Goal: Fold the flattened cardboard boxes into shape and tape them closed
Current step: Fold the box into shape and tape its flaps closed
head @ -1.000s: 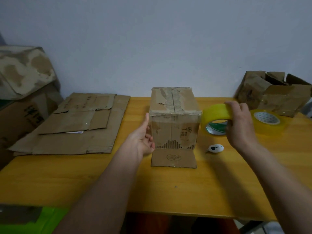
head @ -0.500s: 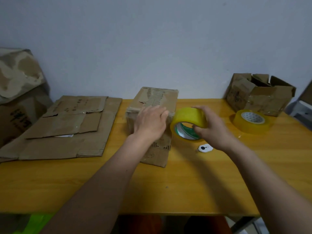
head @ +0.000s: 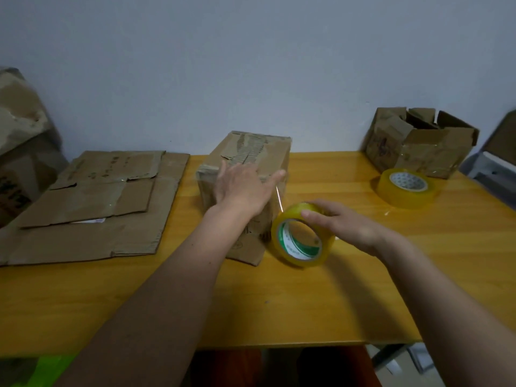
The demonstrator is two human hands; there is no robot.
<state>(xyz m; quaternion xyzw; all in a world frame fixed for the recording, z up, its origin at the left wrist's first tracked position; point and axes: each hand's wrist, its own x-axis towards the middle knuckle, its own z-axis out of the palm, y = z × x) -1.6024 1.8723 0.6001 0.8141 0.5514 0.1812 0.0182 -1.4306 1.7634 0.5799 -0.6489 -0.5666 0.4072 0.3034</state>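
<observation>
Head view: folded cardboard box [head: 251, 152] stands at mid-desk near the wall, turned at an angle, one bottom flap lying flat on the desk [head: 279, 303] toward the camera. Left hand [head: 243, 185] rests flat on the box's near top edge, fingers straight and spread, gripping nothing, pressing down on the taped seam. A thin strip of clear tape runs from the box's right corner down to the tape roll [head: 301, 236]. Right hand [head: 343, 224] holds that roll upright on its edge, just right of the box front, fingers laid over the top of the roll; can't tell where the thumb sits. Roll's lower rim touches or nearly touches the desk, can't tell which.

Left side of desk: stack of flattened cardboard boxes [head: 92, 202], overhanging the left edge a bit. Right side, well apart: second tape roll [head: 405, 188] lying flat, and just behind it an open box [head: 418, 143] w/ flaps up, against the wall. Far left, off the desk: more cardboard cartons [head: 19, 141], blurred.
</observation>
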